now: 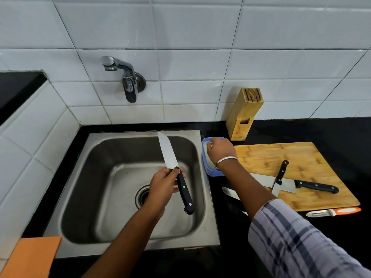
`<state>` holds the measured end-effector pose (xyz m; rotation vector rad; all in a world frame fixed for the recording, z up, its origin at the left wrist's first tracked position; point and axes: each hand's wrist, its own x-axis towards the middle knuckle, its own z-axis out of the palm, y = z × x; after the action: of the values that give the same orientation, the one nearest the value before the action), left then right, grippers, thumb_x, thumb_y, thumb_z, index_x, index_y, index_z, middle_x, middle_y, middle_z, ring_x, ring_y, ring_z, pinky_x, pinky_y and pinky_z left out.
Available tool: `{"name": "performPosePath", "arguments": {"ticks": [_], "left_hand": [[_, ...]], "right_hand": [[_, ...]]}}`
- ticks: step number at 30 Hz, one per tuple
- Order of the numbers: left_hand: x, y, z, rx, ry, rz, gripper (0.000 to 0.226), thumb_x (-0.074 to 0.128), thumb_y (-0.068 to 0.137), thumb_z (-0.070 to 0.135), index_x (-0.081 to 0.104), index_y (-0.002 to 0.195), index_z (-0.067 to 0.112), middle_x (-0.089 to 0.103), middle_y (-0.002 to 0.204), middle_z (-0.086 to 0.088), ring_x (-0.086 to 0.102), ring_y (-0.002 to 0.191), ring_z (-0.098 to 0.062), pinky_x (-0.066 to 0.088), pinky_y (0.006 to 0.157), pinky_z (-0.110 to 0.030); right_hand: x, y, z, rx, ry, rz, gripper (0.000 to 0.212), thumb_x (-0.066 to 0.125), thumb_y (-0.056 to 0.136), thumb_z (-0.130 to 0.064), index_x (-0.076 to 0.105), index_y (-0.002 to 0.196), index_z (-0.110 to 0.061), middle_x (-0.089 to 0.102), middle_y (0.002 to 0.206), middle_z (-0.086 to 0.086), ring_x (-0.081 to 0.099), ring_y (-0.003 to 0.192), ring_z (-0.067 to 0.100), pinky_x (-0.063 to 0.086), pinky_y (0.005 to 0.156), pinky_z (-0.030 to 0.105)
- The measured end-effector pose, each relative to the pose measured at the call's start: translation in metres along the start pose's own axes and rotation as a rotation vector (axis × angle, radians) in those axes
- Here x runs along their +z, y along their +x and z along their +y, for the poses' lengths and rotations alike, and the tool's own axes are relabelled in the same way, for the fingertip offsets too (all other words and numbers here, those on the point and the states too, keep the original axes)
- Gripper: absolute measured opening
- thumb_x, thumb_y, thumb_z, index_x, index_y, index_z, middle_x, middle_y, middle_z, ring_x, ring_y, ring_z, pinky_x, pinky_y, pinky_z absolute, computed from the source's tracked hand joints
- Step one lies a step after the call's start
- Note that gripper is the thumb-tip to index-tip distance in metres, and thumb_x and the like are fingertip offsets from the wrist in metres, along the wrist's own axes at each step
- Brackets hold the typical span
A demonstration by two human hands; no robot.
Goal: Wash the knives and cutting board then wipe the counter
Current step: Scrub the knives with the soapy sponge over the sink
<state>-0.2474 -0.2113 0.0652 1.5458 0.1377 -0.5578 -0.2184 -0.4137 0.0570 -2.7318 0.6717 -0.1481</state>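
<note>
While the knife [167, 153] is being gripped by the left hand [162, 187] over the sink [208, 217], the right hand [220, 149] is being held, fingers curled, in the blue tub [208, 169] at two o'clock. Whether anything is being grasped cannot be told. Soaping is seemingly being prepared, and careful blade scrubbing is being called for next.

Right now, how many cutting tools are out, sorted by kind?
Black-handled knives: 3, one in the left hand, two on the cutting board
Part-hidden bare blade: 1
Orange-handled peeler: 1
Total: 5
</note>
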Motion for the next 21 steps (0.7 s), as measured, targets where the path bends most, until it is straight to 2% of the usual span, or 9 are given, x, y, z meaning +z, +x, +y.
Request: {"name": "performPosePath", "arguments": {"ticks": [3,7,10,12,14,15,17,19,21], "left_hand": [[-0.001,0.000,0.000,0.002,-0.002,-0.007,0.018,0.051,0.097,0.018,0.066,0.099,0.010,0.071,0.091,-0.007,0.063,0.080,-0.017,0.051,0.070,-0.028],[-0.004,-0.001,0.001,0.008,0.004,-0.011,0.018,0.049,0.098,0.018,0.065,0.099,0.012,0.072,0.092,-0.006,0.064,0.079,-0.015,0.050,0.064,-0.024],[-0.010,-0.003,0.002,0.008,0.001,-0.022,0.017,0.048,0.099,0.018,0.064,0.098,0.012,0.072,0.090,-0.006,0.063,0.073,-0.012,0.049,0.055,-0.018],[-0.015,-0.002,0.001,-0.021,-0.001,-0.023,0.018,0.047,0.099,0.017,0.064,0.099,0.010,0.070,0.084,-0.007,0.062,0.069,-0.015,0.050,0.058,-0.021],[-0.018,0.001,0.001,-0.084,-0.065,-0.026,0.018,0.047,0.097,0.014,0.062,0.104,0.006,0.063,0.075,-0.009,0.057,0.063,-0.020,0.050,0.061,-0.030],[-0.021,0.002,0.000,-0.113,-0.095,-0.021,0.019,0.046,0.097,0.014,0.061,0.105,0.006,0.059,0.071,-0.008,0.054,0.058,-0.021,0.049,0.060,-0.032],[-0.025,0.004,-0.001,-0.150,-0.063,-0.007,0.019,0.044,0.096,0.019,0.060,0.104,0.010,0.052,0.068,-0.005,0.046,0.052,-0.017,0.045,0.050,-0.029],[-0.029,0.006,-0.003,-0.174,-0.008,0.006,0.017,0.041,0.095,0.024,0.054,0.097,0.013,0.049,0.069,-0.003,0.039,0.049,-0.013,0.032,0.044,-0.023],[-0.034,0.008,-0.006,-0.190,0.019,0.015,0.015,0.040,0.095,0.025,0.047,0.091,0.013,0.049,0.069,-0.004,0.037,0.049,-0.012,0.029,0.043,-0.023]], "right_hand": [[-0.002,0.000,-0.001,-0.003,0.010,-0.003,0.035,0.035,0.097,-0.017,0.067,0.097,-0.002,0.068,0.096,0.016,0.062,0.091,0.030,0.047,0.075,0.031],[-0.002,0.001,-0.002,-0.010,-0.033,-0.020,0.031,0.038,0.093,-0.008,0.067,0.091,0.001,0.068,0.092,0.018,0.063,0.088,0.032,0.045,0.070,0.030],[-0.002,-0.002,0.002,0.024,0.021,0.041,0.031,0.037,0.096,-0.017,0.064,0.094,-0.002,0.066,0.093,0.019,0.062,0.089,0.035,0.044,0.069,0.033],[-0.005,-0.004,-0.004,-0.014,0.061,0.121,0.025,0.040,0.096,-0.021,0.058,0.101,-0.005,0.064,0.093,0.018,0.060,0.088,0.035,0.038,0.063,0.033],[-0.012,-0.013,-0.026,-0.107,0.229,0.168,0.022,0.046,0.094,-0.019,0.049,0.112,-0.006,0.062,0.090,0.014,0.059,0.082,0.032,0.039,0.061,0.032],[-0.014,-0.019,-0.042,-0.161,0.344,0.149,0.025,0.049,0.092,-0.017,0.043,0.114,-0.005,0.061,0.089,0.013,0.060,0.079,0.032,0.043,0.062,0.035],[-0.012,-0.031,-0.071,-0.266,0.457,0.041,0.028,0.052,0.090,-0.016,0.038,0.112,-0.006,0.058,0.088,0.010,0.061,0.078,0.032,0.049,0.067,0.041],[0.002,-0.043,-0.090,-0.373,0.422,-0.093,0.028,0.055,0.088,-0.018,0.041,0.109,-0.008,0.056,0.091,0.006,0.059,0.083,0.028,0.048,0.072,0.038],[0.020,-0.050,-0.097,-0.475,0.313,-0.133,0.030,0.058,0.086,-0.023,0.048,0.112,-0.011,0.056,0.106,0.007,0.054,0.095,0.027,0.044,0.081,0.035]]}}
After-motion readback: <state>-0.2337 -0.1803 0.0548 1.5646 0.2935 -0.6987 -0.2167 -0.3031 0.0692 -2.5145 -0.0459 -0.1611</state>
